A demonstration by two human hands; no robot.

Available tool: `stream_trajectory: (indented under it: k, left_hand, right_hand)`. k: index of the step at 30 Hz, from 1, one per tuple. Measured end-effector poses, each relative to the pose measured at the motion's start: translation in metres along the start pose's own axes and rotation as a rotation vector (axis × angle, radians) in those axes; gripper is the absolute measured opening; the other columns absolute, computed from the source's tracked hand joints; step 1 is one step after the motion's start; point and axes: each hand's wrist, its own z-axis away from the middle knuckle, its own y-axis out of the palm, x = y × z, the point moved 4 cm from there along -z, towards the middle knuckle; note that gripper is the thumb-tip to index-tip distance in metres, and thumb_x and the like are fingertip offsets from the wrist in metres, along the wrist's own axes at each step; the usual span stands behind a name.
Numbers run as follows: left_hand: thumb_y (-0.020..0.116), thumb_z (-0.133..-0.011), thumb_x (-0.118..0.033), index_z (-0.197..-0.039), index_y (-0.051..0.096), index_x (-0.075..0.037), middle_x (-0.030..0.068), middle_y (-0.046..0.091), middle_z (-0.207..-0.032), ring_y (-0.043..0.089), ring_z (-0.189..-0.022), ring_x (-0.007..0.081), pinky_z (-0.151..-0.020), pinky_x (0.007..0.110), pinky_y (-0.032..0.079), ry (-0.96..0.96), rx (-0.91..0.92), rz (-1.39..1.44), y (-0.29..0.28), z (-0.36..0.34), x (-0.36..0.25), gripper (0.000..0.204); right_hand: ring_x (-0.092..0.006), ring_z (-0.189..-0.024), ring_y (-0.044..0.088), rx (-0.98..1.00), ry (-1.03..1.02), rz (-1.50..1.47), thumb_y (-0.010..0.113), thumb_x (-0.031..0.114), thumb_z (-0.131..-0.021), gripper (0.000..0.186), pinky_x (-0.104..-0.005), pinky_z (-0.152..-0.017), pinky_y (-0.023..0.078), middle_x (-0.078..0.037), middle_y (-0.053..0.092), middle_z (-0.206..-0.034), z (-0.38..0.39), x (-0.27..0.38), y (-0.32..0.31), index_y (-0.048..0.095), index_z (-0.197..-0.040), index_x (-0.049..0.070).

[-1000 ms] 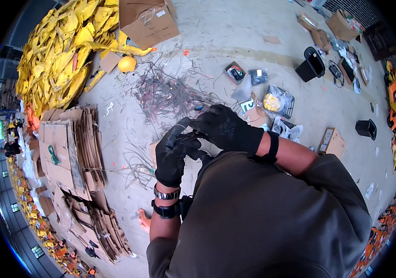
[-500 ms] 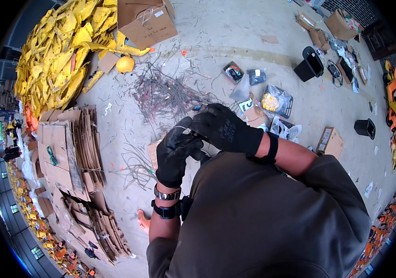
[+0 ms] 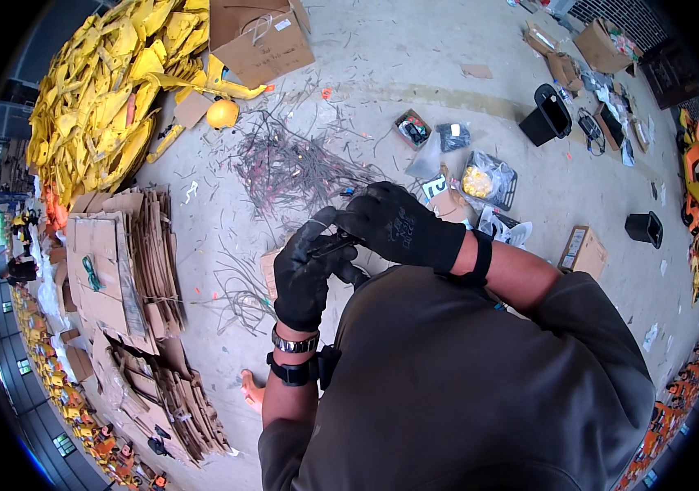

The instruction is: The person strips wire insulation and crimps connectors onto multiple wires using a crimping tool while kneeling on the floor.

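Head view: two black-gloved hands work a small dark tool above the grey concrete floor (image 3: pixel 202 245).

Left hand (image 3: pixel 307 274) and right hand (image 3: pixel 394 225) have drawn slightly closer since a second ago, fingers clenched around the small dark tool (image 3: pixel 335 243) held between them at chest height. Below lie a tangle of thin grey wires (image 3: pixel 292 164), flattened brown cardboard sheets (image 3: pixel 120 262) and a heap of yellow plastic parts (image 3: pixel 104 90).

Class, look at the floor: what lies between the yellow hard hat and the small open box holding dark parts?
In the head view, a spread of thin grey wires lies between the yellow hard hat and the small open box.
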Motion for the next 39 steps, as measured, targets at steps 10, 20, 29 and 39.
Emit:
stream_trajectory:
  k: [10, 20, 29, 39]
  left_hand:
    - [0.064, -0.09, -0.005, -0.144, 0.046, 0.004, 0.0149, 0.072, -0.094, 0.066, -0.066, 0.0172, -0.06, 0.028, 0.052, 0.004, 0.074, 0.054, 0.006, 0.003, -0.005, 0.057]
    - [0.061, -0.095, -0.009, -0.124, 0.06, 0.006, 0.0146, 0.07, -0.089, 0.064, -0.064, 0.0159, -0.059, 0.028, 0.051, 0.051, -0.104, -0.099, -0.012, 0.007, 0.003, 0.032]
    - [0.061, -0.096, -0.014, -0.114, 0.068, 0.009, 0.0094, 0.069, -0.081, 0.061, -0.061, 0.0132, -0.056, 0.025, 0.048, 0.02, -0.024, -0.251, 0.004, 0.011, -0.004, 0.03]
    - [0.061, -0.097, -0.015, -0.107, 0.067, 0.008, 0.0082, 0.066, -0.076, 0.057, -0.056, 0.0122, -0.053, 0.025, 0.045, 0.036, -0.063, -0.269, 0.003, 0.007, 0.003, 0.026]
  right_hand:
    - [-0.0261, -0.092, 0.062, 0.055, 0.047, 0.035, 0.067, 0.016, -0.083, 0.049, -0.0389, -0.076, 0.051, -0.006, 0.058, -0.097, 0.001, 0.001, -0.002, 0.058, -0.131, 0.013]
    - [-0.0304, -0.091, 0.062, -0.08, 0.086, 0.067, 0.062, 0.019, -0.086, 0.04, -0.0419, -0.076, 0.051, -0.01, 0.059, -0.099, 0.0, -0.001, -0.008, 0.061, -0.126, 0.012]
    - [-0.0265, -0.093, 0.059, -0.155, 0.032, 0.059, 0.065, 0.02, -0.082, 0.047, -0.04, -0.078, 0.049, -0.006, 0.056, -0.096, 0.009, 0.005, -0.003, 0.06, -0.128, 0.012]
    - [-0.0273, -0.08, 0.064, -0.172, 0.085, -0.092, 0.06, 0.021, -0.089, 0.032, -0.0406, -0.069, 0.048, -0.008, 0.063, -0.084, 0.012, 0.006, 0.006, 0.063, -0.117, 0.006]
